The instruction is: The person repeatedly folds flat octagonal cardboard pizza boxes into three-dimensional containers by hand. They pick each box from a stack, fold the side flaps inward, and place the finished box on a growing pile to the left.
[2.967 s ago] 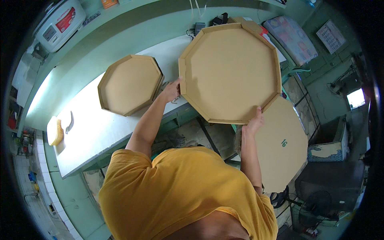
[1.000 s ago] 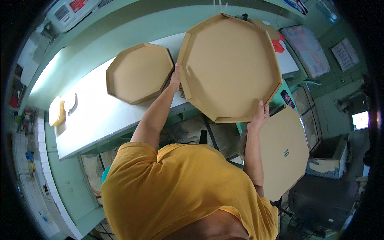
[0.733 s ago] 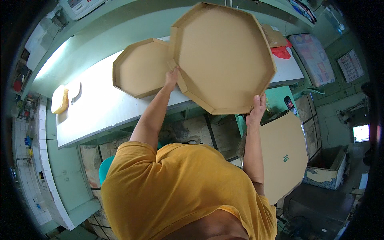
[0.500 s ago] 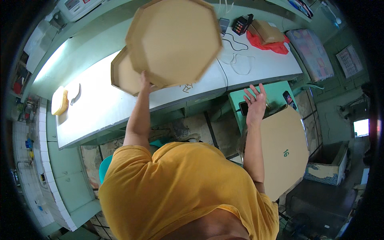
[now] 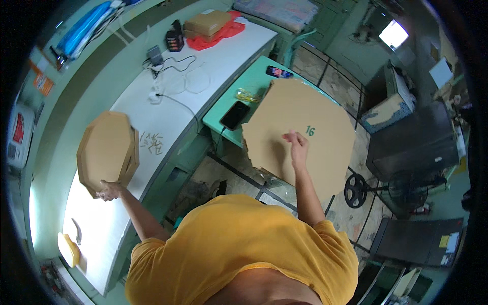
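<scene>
My left hand (image 5: 109, 190) grips the near edge of a shallow octagonal cardboard tray (image 5: 105, 147) over the white table. Beneath it, a second similar tray (image 5: 134, 152) shows only along its right side. Off to the right, my right hand (image 5: 298, 147) hovers above a large flat octagonal cardboard sheet (image 5: 325, 107) with a small green printed mark. The fingers of that hand are curled together, and nothing shows in them. A shadow of the hand falls on the sheet. Several short brown strips (image 5: 151, 143) lie beside the trays.
A green side table (image 5: 213, 117) holds two phones and a small clear yellowish packet (image 5: 246, 95). Cables (image 5: 175, 99), a black box (image 5: 174, 40) and brown boxes (image 5: 207, 23) on red plastic sit along the white table. A yellow object (image 5: 68, 250) lies at its near end.
The raised tray has come down onto the other tray at the left. My right hand has gone from spread fingers to curled ones over the sheet. The view has turned right.
</scene>
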The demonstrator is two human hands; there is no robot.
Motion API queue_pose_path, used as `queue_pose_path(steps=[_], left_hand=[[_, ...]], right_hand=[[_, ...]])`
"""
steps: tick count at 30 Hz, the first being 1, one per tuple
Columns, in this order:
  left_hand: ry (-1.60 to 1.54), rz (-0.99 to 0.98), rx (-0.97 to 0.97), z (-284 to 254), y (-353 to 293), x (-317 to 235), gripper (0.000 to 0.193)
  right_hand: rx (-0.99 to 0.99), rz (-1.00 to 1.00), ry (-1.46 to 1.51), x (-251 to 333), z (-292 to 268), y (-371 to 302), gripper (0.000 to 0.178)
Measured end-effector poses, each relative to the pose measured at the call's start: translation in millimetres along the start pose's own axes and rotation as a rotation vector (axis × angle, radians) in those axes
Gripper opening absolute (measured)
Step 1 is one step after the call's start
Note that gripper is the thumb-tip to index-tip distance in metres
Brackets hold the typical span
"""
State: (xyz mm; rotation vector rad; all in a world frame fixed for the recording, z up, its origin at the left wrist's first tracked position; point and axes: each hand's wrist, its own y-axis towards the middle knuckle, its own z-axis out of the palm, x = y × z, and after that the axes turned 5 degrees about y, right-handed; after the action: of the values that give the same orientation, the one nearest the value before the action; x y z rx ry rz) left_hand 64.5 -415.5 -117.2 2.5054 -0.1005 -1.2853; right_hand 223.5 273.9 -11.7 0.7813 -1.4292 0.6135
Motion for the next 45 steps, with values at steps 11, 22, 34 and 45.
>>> queue_pose_path(steps=[11, 22, 34, 45], left_hand=[[-0.839, 0.843, 2.055, -107, -470, -188, 0.033], [-0.046, 1.059, 1.933, -82, -597, -190, 0.033], [0.095, 1.040, 1.848, -142, -545, -239, 0.028], [-0.421, 0.459, 2.249, -153, -531, -270, 0.025]], right_hand=[[-0.476, 0.445, -1.289, -46, -258, -11, 0.090], [-0.487, 0.334, -0.577, -82, -274, 2, 0.062], [-0.207, 0.421, -0.257, -36, -283, -17, 0.059], [-0.341, 0.408, -0.134, -16, -284, -30, 0.056]])
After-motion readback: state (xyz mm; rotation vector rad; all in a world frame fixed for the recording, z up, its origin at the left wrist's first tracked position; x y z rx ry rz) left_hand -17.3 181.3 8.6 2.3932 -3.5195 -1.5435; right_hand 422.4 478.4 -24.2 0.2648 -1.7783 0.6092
